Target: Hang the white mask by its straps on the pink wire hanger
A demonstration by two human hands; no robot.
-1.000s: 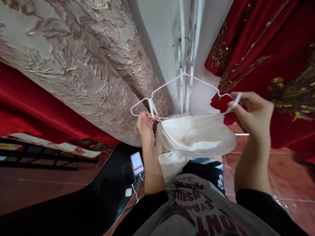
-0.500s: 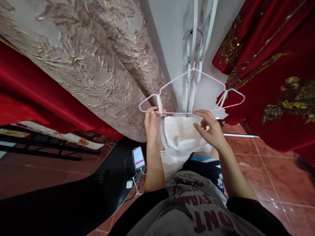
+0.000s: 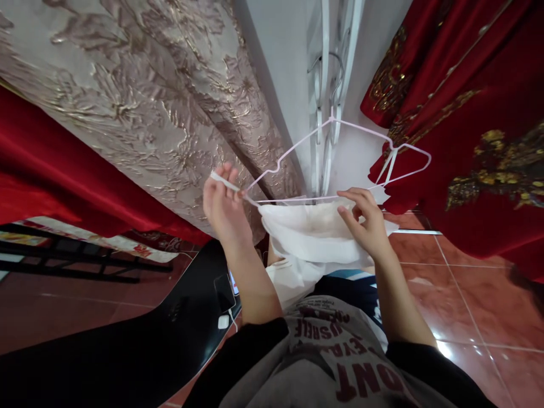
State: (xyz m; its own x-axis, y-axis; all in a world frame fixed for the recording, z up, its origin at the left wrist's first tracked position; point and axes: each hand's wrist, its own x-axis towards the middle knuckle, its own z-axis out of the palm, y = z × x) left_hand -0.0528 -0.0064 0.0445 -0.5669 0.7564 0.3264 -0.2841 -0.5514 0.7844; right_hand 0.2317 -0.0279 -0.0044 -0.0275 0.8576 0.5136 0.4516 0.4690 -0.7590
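Observation:
A pale pink hanger is in front of me, its hook upward against the white metal bars. A white garment with thin straps hangs below it over my lap. One white strap is drawn out to the left across the fingers of my left hand, which is closed on it beside the hanger's left end. On the right, another strap loops over the hanger's notch. My right hand has curled fingers at the hanger's lower bar, thumb near the garment's top edge.
Patterned beige fabric hangs at left, with red fabric beyond it. Gold-trimmed red fabric hangs at right. A black seat or bench at lower left bears a dark phone and a white charger.
My left hand has moved left, pulling the left strap off the hanger's notch and outward. The garment's top edge has spread wider. My right hand stays at the lower bar.

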